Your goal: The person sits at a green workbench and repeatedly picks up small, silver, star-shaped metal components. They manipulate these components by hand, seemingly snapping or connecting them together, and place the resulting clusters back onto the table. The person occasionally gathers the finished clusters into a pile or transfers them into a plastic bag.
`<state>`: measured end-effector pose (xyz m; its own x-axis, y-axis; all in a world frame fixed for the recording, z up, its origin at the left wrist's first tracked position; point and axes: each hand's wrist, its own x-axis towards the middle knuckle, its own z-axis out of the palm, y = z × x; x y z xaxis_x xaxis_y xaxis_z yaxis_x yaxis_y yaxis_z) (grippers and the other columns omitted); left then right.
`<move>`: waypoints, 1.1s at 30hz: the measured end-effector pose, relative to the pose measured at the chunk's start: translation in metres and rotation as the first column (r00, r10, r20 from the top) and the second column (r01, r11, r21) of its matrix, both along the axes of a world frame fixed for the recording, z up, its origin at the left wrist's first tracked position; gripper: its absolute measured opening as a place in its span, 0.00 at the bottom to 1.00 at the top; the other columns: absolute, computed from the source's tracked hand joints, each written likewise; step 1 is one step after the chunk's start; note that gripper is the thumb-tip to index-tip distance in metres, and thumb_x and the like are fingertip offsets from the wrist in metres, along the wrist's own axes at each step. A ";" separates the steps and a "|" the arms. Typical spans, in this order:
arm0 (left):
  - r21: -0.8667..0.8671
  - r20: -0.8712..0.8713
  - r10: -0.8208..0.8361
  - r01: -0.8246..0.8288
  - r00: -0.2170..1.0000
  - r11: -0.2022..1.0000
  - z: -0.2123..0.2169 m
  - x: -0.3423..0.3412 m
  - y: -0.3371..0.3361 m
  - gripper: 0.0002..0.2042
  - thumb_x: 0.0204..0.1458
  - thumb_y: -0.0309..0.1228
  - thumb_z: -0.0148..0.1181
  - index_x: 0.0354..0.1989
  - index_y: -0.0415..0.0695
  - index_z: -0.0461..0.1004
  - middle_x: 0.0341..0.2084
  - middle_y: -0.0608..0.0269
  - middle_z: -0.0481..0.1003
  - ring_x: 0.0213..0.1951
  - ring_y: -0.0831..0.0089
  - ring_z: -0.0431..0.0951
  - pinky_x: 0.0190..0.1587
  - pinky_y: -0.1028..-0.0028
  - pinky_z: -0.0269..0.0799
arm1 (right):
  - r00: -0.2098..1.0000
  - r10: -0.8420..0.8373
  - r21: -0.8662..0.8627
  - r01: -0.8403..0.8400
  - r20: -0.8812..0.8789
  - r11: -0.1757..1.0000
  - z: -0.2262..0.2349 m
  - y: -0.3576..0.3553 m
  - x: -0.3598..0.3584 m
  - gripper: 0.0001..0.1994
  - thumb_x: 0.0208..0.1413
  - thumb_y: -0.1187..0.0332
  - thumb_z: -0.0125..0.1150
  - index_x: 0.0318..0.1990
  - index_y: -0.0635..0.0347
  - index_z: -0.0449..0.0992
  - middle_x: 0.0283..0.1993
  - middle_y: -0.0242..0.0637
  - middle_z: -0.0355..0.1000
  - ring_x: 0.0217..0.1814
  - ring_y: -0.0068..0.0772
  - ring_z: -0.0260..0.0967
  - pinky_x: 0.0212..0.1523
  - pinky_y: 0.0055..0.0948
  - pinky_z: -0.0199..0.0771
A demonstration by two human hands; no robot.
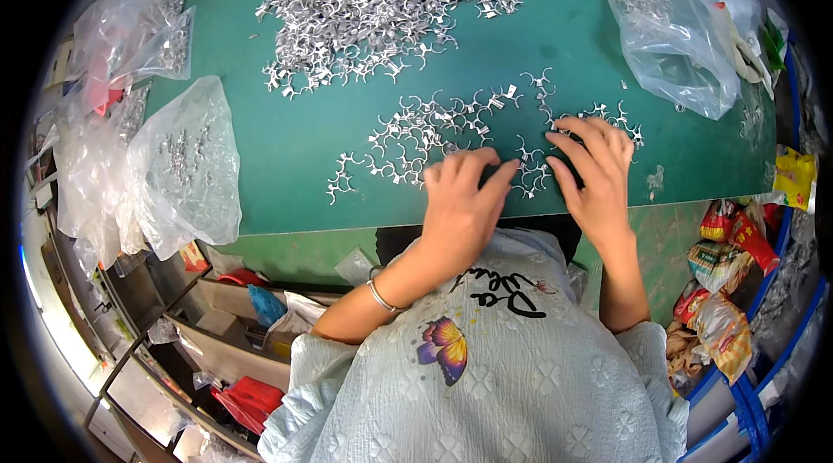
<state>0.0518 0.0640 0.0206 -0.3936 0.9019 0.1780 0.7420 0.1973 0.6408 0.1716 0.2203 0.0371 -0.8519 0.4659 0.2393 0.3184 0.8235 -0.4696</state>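
Observation:
Small silver metal clips (434, 129) lie spread in a loose band on the green table (295, 151), close to its near edge. My left hand (464, 198) rests flat among them, fingers apart, fingertips touching clips. My right hand (594, 172) lies beside it to the right, fingers spread over more clips (607, 111). Neither hand visibly grips a piece. A silver bracelet (382, 296) sits on my left wrist. A large heap of the same clips (390, 3) covers the far middle of the table.
Clear plastic bags holding clips lie at the left (186, 164) and far right (664, 29) of the table. Shelves with boxes and red items (247, 398) stand lower left. Colourful snack packets (724, 289) sit in a blue crate at the right.

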 end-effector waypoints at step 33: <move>0.058 -0.031 0.326 -0.324 0.945 0.944 -0.001 -0.022 -0.026 0.15 0.45 0.20 0.62 0.44 0.43 0.75 0.45 0.61 0.71 0.49 0.59 0.69 0.51 0.63 0.56 | 0.983 0.140 0.013 -0.142 0.116 0.990 -0.007 0.002 -0.016 0.18 0.51 0.70 0.62 0.51 0.59 0.74 0.60 0.35 0.67 0.69 0.41 0.56 0.65 0.50 0.51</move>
